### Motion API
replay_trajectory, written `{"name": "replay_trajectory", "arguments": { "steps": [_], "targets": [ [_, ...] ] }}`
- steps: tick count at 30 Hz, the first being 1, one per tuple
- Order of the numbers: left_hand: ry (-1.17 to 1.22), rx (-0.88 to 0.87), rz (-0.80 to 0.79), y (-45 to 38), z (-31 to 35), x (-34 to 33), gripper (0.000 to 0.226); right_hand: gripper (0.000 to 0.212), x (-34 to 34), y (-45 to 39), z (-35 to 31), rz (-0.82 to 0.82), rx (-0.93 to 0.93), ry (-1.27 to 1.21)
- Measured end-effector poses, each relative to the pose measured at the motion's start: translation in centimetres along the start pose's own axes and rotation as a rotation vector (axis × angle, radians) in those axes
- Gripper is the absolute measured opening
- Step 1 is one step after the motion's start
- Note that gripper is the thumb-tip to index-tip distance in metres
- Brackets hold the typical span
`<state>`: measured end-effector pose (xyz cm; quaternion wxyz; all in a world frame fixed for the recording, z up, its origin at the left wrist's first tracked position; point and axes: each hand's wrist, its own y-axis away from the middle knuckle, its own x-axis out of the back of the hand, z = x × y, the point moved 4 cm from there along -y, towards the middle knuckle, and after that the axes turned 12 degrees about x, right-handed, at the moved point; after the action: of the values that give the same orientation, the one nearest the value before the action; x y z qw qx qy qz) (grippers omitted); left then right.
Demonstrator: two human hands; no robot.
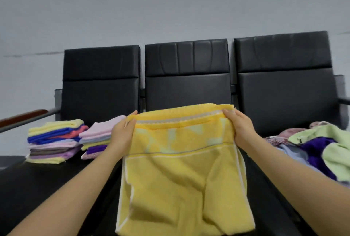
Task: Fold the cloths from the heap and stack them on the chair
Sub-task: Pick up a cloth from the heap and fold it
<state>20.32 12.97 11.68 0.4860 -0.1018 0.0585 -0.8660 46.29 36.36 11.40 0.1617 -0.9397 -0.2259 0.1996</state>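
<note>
A yellow towel (181, 175) hangs doubled over in front of the middle seat, held up by its top fold. My left hand (124, 133) grips the towel's upper left corner and my right hand (239, 127) grips its upper right corner. On the left seat stand two stacks of folded cloths, a taller one (54, 142) and a smaller one (96, 137) beside it. The loose heap of cloths (320, 146), green, purple and pink, lies on the right seat.
A row of three black padded chairs (187, 76) stands against a grey wall. A metal armrest with a wooden top (22, 117) sticks out at the left end, and another armrest (343, 101) at the right end.
</note>
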Motion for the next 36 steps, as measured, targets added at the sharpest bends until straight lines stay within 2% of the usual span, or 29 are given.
{"name": "replay_trajectory", "arguments": {
  "steps": [5, 8, 11, 14, 17, 21, 25, 28, 31, 34, 36],
  "targets": [
    [0.115, -0.138, 0.072, 0.7, 8.9, 3.0, 0.026, 0.015, -2.4, -1.2, -7.8, 0.089, 0.178, -0.101],
    [0.160, -0.187, 0.079, 1.3, 12.2, 4.4, 0.025, 0.015, -2.8, -1.4, -11.0, 0.108, 0.211, -0.159],
    [0.230, -0.179, 0.075, 1.9, 13.6, 5.4, 0.025, 0.018, -2.6, -0.8, -13.1, 0.091, 0.247, -0.132],
    [0.339, -0.170, 0.014, 2.7, 14.1, 5.7, 0.015, 0.007, -2.4, 0.1, -14.5, 0.050, 0.292, -0.122],
    [0.407, -0.186, 0.001, 3.2, 14.5, 6.2, 0.011, 0.005, -2.1, 1.0, -15.8, 0.027, 0.327, -0.085],
    [0.332, -0.209, 0.026, 3.5, 15.1, 6.3, 0.009, 0.009, -1.9, 1.7, -16.9, -0.018, 0.357, -0.036],
    [0.145, -0.132, 0.026, 2.7, 13.0, 5.4, 0.016, 0.010, -1.0, 0.8, -14.1, -0.053, 0.133, 0.034],
    [-0.105, -0.013, -0.024, 1.5, 8.2, 3.7, 0.026, 0.011, 1.0, 0.2, -8.3, -0.008, -0.055, 0.249],
    [-0.237, 0.093, -0.046, 0.9, 3.0, 1.8, 0.028, 0.014, 3.0, 0.5, -2.5, -0.035, -0.143, 0.449],
    [-0.284, 0.174, -0.022, -0.1, -2.0, 0.3, 0.029, 0.020, 3.9, 1.4, 1.9, -0.054, -0.191, 0.486],
    [-0.300, 0.196, -0.011, -1.2, -4.6, -0.1, 0.020, 0.026, 4.3, 1.5, 3.9, -0.056, -0.180, 0.553]
  ]
}}
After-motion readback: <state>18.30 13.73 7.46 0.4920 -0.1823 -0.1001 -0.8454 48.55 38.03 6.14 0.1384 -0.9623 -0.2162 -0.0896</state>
